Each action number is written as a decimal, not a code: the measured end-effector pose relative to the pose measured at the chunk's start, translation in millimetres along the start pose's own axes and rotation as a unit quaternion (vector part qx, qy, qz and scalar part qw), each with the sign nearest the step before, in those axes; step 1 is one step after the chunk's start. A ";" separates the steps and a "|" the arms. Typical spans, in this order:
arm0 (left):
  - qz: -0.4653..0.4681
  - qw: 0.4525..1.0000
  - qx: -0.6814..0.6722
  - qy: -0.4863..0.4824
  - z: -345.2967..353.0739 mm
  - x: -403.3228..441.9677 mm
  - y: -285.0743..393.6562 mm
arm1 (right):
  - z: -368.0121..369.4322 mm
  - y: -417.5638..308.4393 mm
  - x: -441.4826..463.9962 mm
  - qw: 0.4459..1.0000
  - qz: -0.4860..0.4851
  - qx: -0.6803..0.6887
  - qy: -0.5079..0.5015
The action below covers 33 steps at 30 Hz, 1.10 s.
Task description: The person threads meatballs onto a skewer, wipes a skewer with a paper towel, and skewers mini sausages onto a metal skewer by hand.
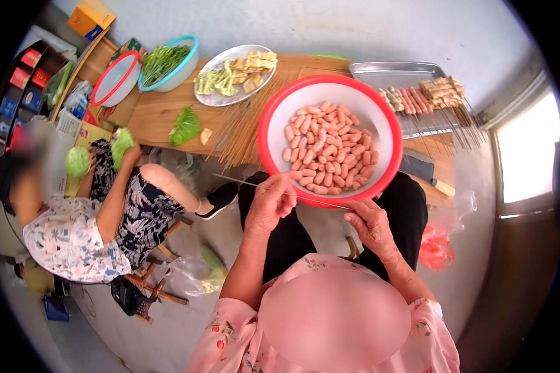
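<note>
One skewer [320, 201], its right end hidden, pinched in left hand [269, 204] and right hand [372, 229] beside sausage-filled basin [269, 127] at the table's [152, 118] front edge.

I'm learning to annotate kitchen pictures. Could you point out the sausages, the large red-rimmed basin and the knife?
Sausages [330, 149]: head view, on the middle of the pile.
Large red-rimmed basin [263, 130]: head view, on the rim's left side.
Knife [420, 168]: head view, on the dark blade.

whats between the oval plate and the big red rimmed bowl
In the head view, a spread of thin wooden skewers lies on the table between the oval plate and the red-rimmed bowl.
</note>
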State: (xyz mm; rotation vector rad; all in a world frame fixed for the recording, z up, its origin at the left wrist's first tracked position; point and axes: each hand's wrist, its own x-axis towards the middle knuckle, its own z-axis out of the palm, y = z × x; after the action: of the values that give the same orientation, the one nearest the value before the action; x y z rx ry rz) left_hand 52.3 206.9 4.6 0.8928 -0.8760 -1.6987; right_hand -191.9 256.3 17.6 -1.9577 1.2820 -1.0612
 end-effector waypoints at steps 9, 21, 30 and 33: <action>-0.059 0.987 0.118 -0.090 40.1 -7.0 -3.3 | 13.3 -9.8 -10.7 0.998 -0.026 0.022 -0.062; 0.216 0.898 0.338 0.183 20.3 -59.1 2.3 | 4.4 -2.3 -12.7 0.981 0.123 0.124 0.084; 0.071 0.597 0.742 0.295 -108.1 -184.0 -83.1 | -6.3 0.2 -18.8 0.972 0.132 0.169 0.098; -0.326 0.613 0.680 0.236 -124.8 -236.2 -108.5 | -3.0 6.4 -20.5 0.969 0.151 0.176 0.089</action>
State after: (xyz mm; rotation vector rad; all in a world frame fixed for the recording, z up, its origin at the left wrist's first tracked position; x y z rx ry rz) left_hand 172.2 442.6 -110.5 2.8185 -1.5383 -0.8602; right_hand -202.2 272.8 7.8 -1.3810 1.3284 -1.2288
